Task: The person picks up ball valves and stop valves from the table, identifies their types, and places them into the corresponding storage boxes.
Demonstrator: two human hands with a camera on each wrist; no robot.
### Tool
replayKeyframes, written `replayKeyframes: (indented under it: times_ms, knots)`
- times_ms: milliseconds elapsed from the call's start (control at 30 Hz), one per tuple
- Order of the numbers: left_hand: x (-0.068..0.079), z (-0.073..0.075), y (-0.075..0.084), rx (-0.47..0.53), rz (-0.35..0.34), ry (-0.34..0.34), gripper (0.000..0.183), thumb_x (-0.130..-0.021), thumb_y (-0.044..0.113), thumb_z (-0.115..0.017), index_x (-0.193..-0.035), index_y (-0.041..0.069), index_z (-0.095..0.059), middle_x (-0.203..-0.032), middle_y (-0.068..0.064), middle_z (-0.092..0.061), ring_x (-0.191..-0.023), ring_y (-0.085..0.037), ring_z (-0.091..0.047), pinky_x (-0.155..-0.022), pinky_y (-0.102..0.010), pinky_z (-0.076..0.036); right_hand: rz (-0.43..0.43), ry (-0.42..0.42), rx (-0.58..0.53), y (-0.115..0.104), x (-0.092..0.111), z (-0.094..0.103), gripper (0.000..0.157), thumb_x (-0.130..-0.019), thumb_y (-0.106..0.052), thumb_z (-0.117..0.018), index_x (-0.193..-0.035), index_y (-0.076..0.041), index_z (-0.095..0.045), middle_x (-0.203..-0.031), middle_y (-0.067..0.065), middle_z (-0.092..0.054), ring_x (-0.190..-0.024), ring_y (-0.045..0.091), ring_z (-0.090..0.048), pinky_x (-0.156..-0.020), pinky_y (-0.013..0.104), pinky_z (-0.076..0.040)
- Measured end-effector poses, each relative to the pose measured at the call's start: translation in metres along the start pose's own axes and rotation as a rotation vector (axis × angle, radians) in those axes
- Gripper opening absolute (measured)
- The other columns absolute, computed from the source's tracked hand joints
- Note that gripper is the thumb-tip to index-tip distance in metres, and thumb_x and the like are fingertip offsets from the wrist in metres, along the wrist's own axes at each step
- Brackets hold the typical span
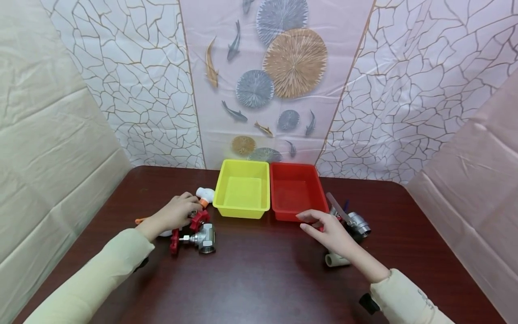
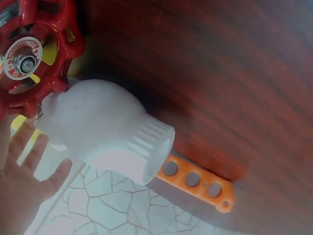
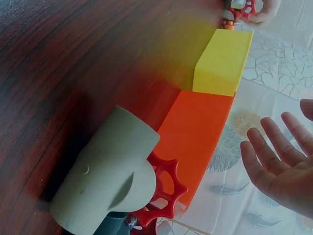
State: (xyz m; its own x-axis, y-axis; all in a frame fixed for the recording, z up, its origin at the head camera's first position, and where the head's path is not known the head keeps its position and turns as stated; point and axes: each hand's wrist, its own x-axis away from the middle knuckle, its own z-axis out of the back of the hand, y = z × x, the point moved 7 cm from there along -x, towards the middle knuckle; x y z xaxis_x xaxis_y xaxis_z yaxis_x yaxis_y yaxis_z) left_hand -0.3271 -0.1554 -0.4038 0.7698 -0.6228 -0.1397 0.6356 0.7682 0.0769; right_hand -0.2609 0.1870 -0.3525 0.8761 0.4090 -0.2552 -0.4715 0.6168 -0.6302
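Observation:
My left hand (image 1: 180, 212) is over a group of valves at the table's left, fingers loosely extended and reaching behind a red handwheel (image 2: 46, 54) in the left wrist view. Close by lies a white plastic valve (image 2: 105, 122) with an orange handle (image 2: 198, 182). A metal valve (image 1: 206, 238) with a red handwheel lies just in front of this hand. My right hand (image 1: 325, 229) hovers near the red bin's front right corner, its fingers spread and holding nothing. Beneath it, partly hidden, are a grey plastic valve (image 3: 105, 171) with a red handwheel (image 3: 164, 188) and a steel valve (image 1: 358, 224).
A yellow bin (image 1: 242, 211) and a red bin (image 1: 293, 167) stand side by side at the back middle of the dark wooden table (image 1: 251, 274). Another white fitting (image 1: 205, 193) lies beside the yellow bin. Patterned cloth walls (image 1: 154, 81) enclose the back and sides.

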Motion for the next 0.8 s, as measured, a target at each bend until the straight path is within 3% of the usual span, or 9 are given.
replayKeyframes:
  times_ms: [167,367,567,800]
  knots:
    - [-0.007,-0.007,0.002,-0.032,-0.026,-0.117,0.027,-0.070,-0.006,-0.069,-0.090,0.013,-0.066,-0.093,-0.002,-0.065,-0.093,-0.026,-0.054,-0.081,-0.057,-0.045,0.002,-0.010,-0.007,0.000,-0.001,-0.002,0.025,-0.090,-0.016,-0.063,-0.113,-0.008,-0.065,-0.112,0.009,-0.067,-0.093,0.014,-0.063,-0.077,0.026,-0.054]
    - [-0.012,-0.013,0.001,0.016,-0.021,-0.218,0.025,-0.073,-0.003,-0.069,-0.066,0.015,-0.054,-0.073,0.004,-0.058,-0.078,-0.017,-0.052,-0.065,-0.035,-0.038,0.017,-0.023,-0.019,0.000,-0.001,-0.005,0.024,-0.090,-0.015,-0.063,-0.112,-0.007,-0.065,-0.112,0.011,-0.067,-0.096,0.024,-0.063,-0.077,0.026,-0.054]
    - [-0.013,-0.020,-0.004,0.144,0.030,-0.365,0.027,-0.080,-0.007,-0.064,-0.068,0.014,-0.050,-0.065,0.006,-0.043,-0.063,-0.008,-0.037,-0.059,-0.021,-0.031,0.002,-0.019,0.003,0.004,0.000,-0.005,0.023,-0.090,-0.015,-0.063,-0.112,-0.009,-0.065,-0.111,0.010,-0.068,-0.093,0.014,-0.062,-0.077,0.027,-0.054]
    - [-0.017,-0.021,-0.005,0.187,0.040,-0.433,0.028,-0.082,-0.007,-0.062,-0.068,0.013,-0.048,-0.066,0.006,-0.043,-0.063,-0.008,-0.037,-0.059,-0.020,-0.031,0.000,-0.005,0.008,0.004,-0.002,-0.001,0.023,-0.089,-0.015,-0.063,-0.112,-0.010,-0.065,-0.108,0.005,-0.069,-0.088,0.009,-0.061,-0.076,0.028,-0.054]
